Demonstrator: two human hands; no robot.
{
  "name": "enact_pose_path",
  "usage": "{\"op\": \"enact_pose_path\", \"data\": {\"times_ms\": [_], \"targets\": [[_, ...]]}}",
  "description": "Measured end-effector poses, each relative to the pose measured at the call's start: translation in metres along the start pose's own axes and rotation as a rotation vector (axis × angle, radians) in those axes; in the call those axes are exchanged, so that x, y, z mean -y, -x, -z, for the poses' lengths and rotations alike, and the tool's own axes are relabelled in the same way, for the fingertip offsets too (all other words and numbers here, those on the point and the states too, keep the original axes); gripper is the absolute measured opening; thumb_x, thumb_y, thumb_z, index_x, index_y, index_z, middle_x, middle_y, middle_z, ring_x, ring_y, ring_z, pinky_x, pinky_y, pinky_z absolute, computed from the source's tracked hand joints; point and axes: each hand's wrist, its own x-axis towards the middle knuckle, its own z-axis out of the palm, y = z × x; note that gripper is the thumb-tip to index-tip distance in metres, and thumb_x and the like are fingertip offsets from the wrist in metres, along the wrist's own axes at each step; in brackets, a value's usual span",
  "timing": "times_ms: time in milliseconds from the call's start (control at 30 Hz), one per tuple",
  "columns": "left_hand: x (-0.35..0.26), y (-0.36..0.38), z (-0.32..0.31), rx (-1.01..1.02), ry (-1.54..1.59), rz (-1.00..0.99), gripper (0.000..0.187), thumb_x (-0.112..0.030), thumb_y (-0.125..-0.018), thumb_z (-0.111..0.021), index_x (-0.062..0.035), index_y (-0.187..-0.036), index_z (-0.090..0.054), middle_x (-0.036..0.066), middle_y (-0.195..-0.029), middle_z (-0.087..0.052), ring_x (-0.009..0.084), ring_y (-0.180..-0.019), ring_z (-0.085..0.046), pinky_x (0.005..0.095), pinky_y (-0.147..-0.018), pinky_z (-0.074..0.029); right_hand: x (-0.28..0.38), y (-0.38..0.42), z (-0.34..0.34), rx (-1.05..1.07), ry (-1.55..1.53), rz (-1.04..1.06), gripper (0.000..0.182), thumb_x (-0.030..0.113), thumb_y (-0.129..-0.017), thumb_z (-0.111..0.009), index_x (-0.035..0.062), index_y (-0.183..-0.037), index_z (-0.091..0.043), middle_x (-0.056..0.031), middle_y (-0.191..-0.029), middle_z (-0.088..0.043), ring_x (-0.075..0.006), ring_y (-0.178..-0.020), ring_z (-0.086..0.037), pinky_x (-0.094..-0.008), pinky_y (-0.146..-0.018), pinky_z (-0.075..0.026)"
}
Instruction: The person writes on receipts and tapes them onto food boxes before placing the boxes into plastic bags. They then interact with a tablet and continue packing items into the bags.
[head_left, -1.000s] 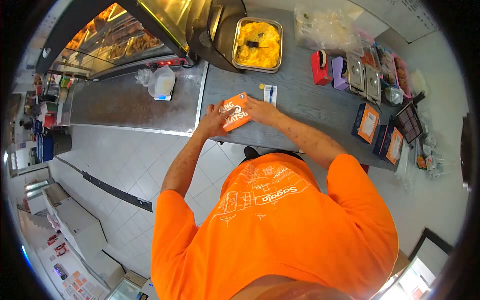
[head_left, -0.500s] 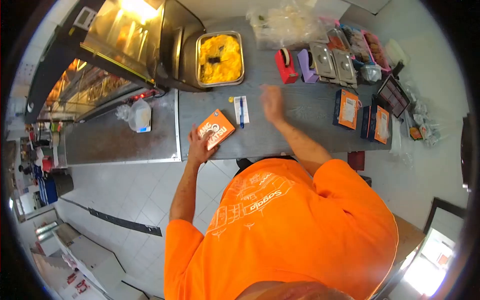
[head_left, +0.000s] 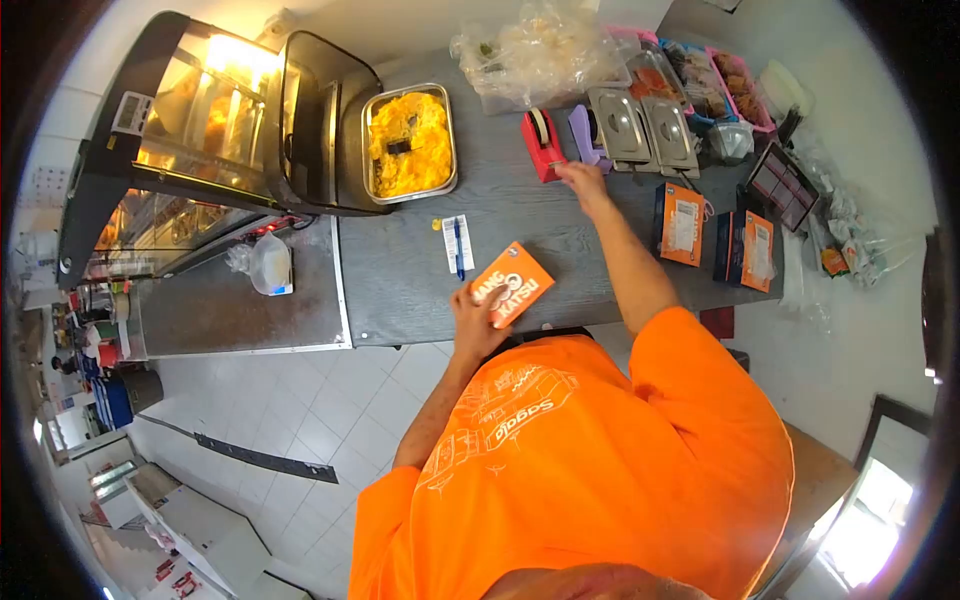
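Observation:
My left hand (head_left: pixel 477 318) grips the near edge of an orange printed box (head_left: pixel 520 280) at the front edge of the grey counter. My right hand (head_left: pixel 583 184) reaches out to the front end of a red tape dispenser (head_left: pixel 541 146), its fingers closed together there; whether tape is between them is too small to tell. A purple tape dispenser (head_left: pixel 590 140) stands just right of the red one. Left of the box lies a white paper slip (head_left: pixel 453 236) with a blue pen (head_left: pixel 459 250) on it.
A metal tray of yellow food (head_left: pixel 450 180) sits beside the lit display case (head_left: pixel 200 130). Metal lids (head_left: pixel 622 125) and plastic bags (head_left: pixel 540 55) are at the back. Two dark-and-orange boxes (head_left: pixel 682 225) (head_left: pixel 757 250) stand at the right, near a tablet (head_left: pixel 783 187).
My left hand has moved right with the orange box. My right hand has gone from above the bare counter to the red tape dispenser. The view has shifted a little.

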Motion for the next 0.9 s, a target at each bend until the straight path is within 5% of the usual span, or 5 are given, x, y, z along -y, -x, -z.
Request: {"op": "enact_pose_path", "data": {"times_ms": [233, 400, 500, 633, 900], "targets": [[-0.036, -0.023, -0.039, -0.035, -0.152, 0.078, 0.079, -0.024, -0.059, -0.081, -0.0289, -0.132, -0.051, 0.028, -0.137, -0.029, 0.0472, -0.125, -0.029, 0.0557, -0.095, -0.040, -0.019, -0.003, -0.008, -0.427, 0.854, 0.787, 0.018, 0.017, -0.080, -0.070, 0.0016, -0.073, -0.066, -0.0155, -0.080, -0.064, -0.0400, -0.072, -0.061, -0.0448, -0.074, -0.048], [-0.039, -0.032, -0.052, -0.117, -0.184, 0.137, 0.073, -0.030, -0.064, -0.079, -0.0298, -0.131, -0.051, 0.027, -0.138, -0.027, 0.0472, -0.123, -0.029, 0.0569, -0.091, -0.041, 0.006, 0.037, 0.008, -0.037, -0.127, -0.265, 0.021, 0.029, -0.085, -0.070, 0.0114, -0.077, -0.062, -0.0001, -0.075, -0.057, -0.0132, -0.060, -0.056, -0.0306, -0.050, -0.041], [-0.041, -0.034, -0.053, -0.104, -0.205, 0.167, 0.072, -0.031, -0.065, -0.078, -0.0305, -0.131, -0.051, 0.027, -0.138, -0.027, 0.0468, -0.124, -0.028, 0.0572, -0.091, -0.040, -0.005, 0.060, 0.022, 0.162, -0.276, -0.474, 0.017, 0.028, -0.085, -0.070, 0.0128, -0.085, -0.063, 0.0052, -0.067, -0.054, -0.0052, -0.054, -0.049, -0.0222, -0.045, -0.031], [-0.041, -0.034, -0.057, -0.108, -0.244, 0.190, 0.073, -0.032, -0.064, -0.078, -0.0316, -0.132, -0.050, 0.028, -0.138, -0.027, 0.0461, -0.124, -0.029, 0.0570, -0.092, -0.040, -0.006, 0.121, 0.021, 0.582, 0.005, -0.563, 0.023, 0.026, -0.083, -0.070, 0.0082, -0.074, -0.061, 0.0028, -0.059, -0.049, -0.0064, -0.042, -0.039, -0.0233, -0.037, -0.028], [-0.044, -0.035, -0.058, -0.115, -0.274, 0.204, 0.075, -0.035, -0.064, -0.077, -0.0308, -0.134, -0.049, 0.027, -0.136, -0.028, 0.0461, -0.123, -0.030, 0.0562, -0.093, -0.040, -0.055, 0.170, 0.015, 0.440, 0.405, -0.377, 0.037, 0.036, -0.080, -0.077, 0.0008, -0.070, -0.067, -0.0008, -0.054, -0.056, -0.0079, -0.037, -0.046, -0.0246, -0.034, -0.033]]}}
